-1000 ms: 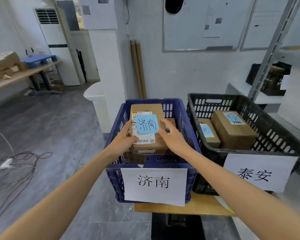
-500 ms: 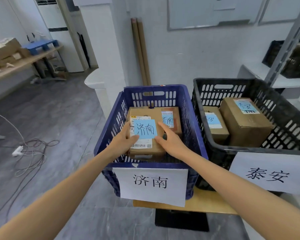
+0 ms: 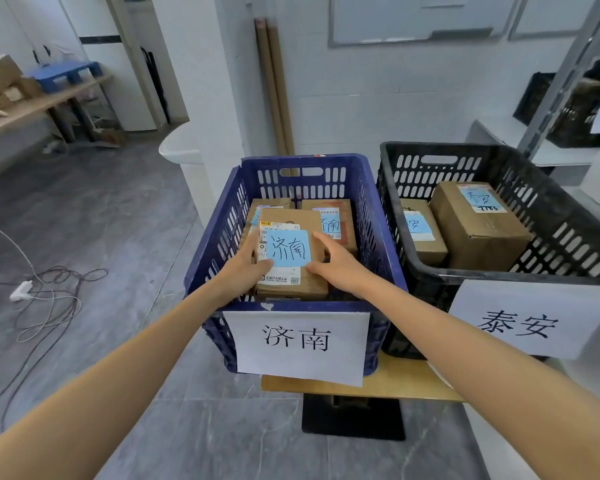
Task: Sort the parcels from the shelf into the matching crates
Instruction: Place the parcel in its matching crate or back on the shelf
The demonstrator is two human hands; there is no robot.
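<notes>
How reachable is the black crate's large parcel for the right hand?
Probably yes: the black crate is open on top, nothing covers the large parcel; the right hand must first let go of the held parcel.

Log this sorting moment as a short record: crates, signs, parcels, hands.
held parcel: cardboard box, blue note reads 济南, inside the blue crate
left hand: grips the held parcel's left side
right hand: grips its right side
blue crate: front sign reads 济南; other parcels lie behind the held one
black crate: paper sign reads 泰安; holds a large parcel and a small parcel
match: held parcel's note agrees with its crate's sign
</notes>
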